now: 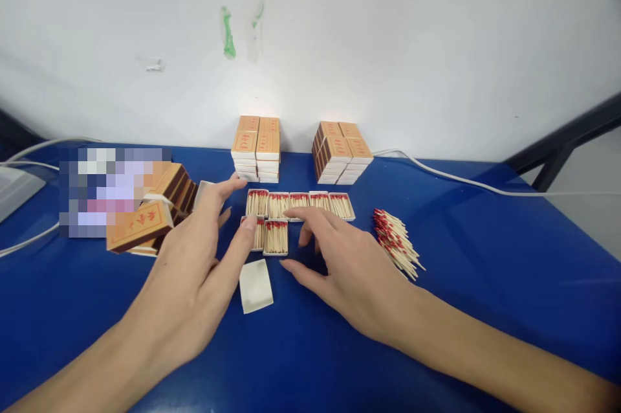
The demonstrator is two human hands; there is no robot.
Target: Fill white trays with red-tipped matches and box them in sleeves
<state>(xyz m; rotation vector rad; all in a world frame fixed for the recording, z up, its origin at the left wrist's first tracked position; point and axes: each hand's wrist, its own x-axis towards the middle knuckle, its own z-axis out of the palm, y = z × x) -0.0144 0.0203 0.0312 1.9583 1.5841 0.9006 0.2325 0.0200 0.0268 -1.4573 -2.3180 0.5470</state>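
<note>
Left hand (189,277) spread, fingertip touching front-left filled tray (257,234); right hand (349,264) spread, fingers over tray (276,237) beside it, holding nothing. Empty tray (255,285) lies between hands on blue table (485,283). Loose matches (396,241) right, sleeve pile (150,215) left, box stacks (257,147) behind

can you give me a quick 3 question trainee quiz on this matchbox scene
1. True or false: the loose matches lie left of the filled trays.
2. How many filled trays sit in the back row? A) three B) five C) eight
3. Which of the hands has a fingertip on a front-row tray?

Key:
1. False; they lie to the right.
2. B
3. The left hand; the right hand hovers beside the empty tray.
</note>
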